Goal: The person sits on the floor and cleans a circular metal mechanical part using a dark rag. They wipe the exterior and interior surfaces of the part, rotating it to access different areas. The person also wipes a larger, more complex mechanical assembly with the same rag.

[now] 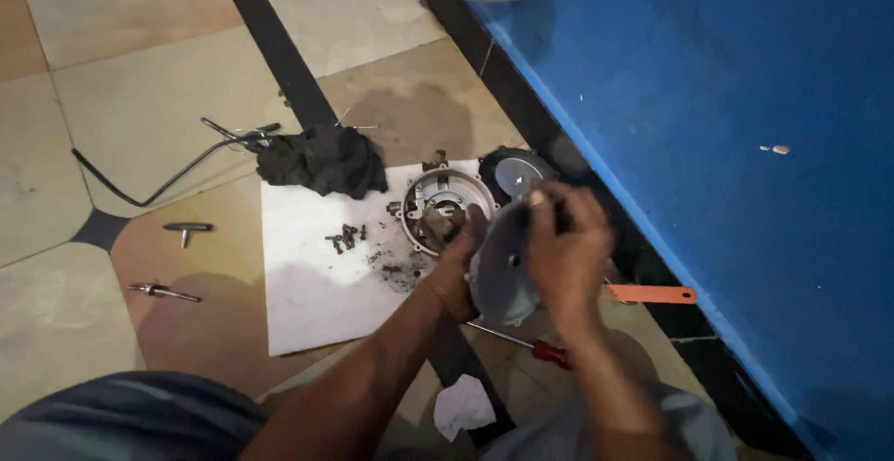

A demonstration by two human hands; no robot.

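Both my hands hold a grey round metal disc-shaped part (501, 270) upright above the floor. My left hand (458, 261) grips its left edge from below. My right hand (563, 242) closes over its right and top edge. Just behind the disc a round metal housing (440, 202) with an open centre lies on a white sheet (317, 284). A dark round cover (512, 170) sits to the right of the housing. Several small bolts (345, 237) and dark grime lie on the sheet.
A black rag (321, 158) lies at the sheet's top edge, with a bent black rod (154, 186) to its left. Two T-handle tools (186, 229) (163, 291) rest on the tiled floor. A red-handled screwdriver (535, 347), an orange strip (652, 294), crumpled white paper (463, 407) and a blue wall (726, 144) are at right.
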